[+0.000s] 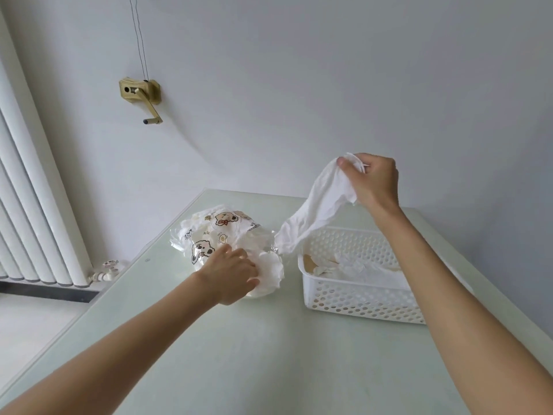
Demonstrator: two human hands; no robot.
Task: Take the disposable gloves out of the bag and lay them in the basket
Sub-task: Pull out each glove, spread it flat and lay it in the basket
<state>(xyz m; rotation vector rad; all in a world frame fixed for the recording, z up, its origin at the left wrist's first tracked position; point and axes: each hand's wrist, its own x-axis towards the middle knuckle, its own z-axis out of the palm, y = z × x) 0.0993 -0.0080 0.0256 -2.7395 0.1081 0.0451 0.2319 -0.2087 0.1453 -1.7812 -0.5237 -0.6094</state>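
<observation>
Right hand (372, 182) raised above the far left corner of the basket (359, 301), thumb and fingers pinching the top of a white glove (317, 211). The glove hangs down and to the left from the pinch, its lower end spread wide, reaching the gap between the bag (221, 235) and the basket's far left rim. Can't tell if the tip touches the rim or the bag.

Left hand (236, 275) on the near right part of the bag, fingers curled into the crumpled white stuff at the bag's mouth, gripping it against the table (209, 354). Bag is clear plastic with cartoon bear prints, stuffed with white gloves, sitting on the table left of the basket, just beside it.

Basket is white plastic with round holes, on the right side of the table, right forearm crossing over its right side. More gloves (350, 268) already lie crumpled on its floor, white on a tan bottom.

Table is pale green, glossy. Far left: white radiator (36, 211) with a valve (109, 268) at its lower end. On the wall (329, 85), a brass-coloured crank (143, 97) with thin cords running up from it.
</observation>
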